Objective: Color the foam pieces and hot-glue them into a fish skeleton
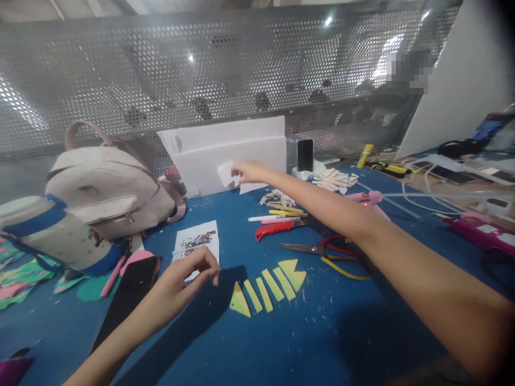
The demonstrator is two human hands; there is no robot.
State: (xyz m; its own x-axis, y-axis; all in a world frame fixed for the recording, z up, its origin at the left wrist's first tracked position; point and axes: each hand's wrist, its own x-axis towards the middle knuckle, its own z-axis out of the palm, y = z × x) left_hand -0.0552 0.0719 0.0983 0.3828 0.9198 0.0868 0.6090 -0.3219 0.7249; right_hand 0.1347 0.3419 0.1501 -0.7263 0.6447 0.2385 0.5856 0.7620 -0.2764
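Paper in a small white piece (224, 175) appears at the fingertips of the outstretched right hand (250, 172), before tall white sheets (259, 155); the fingers are bent, though whether they pinch it cannot be told. Nearer the wearer, the left hand (196, 271) hangs loosely curled, seemingly gripping nothing, beside a white paper (191, 231) strewn with multicoloured bits (205, 238). Flat yellow-green pieces forming a fish skeleton (274, 285) lie just right of that hand, the closer of the two, their row's long axis slanting away rightward. Beneath both hands spreads a blue, crumb-flecked tabletop (249, 354); beyond them rises a grey perforated metal screen (241, 69).
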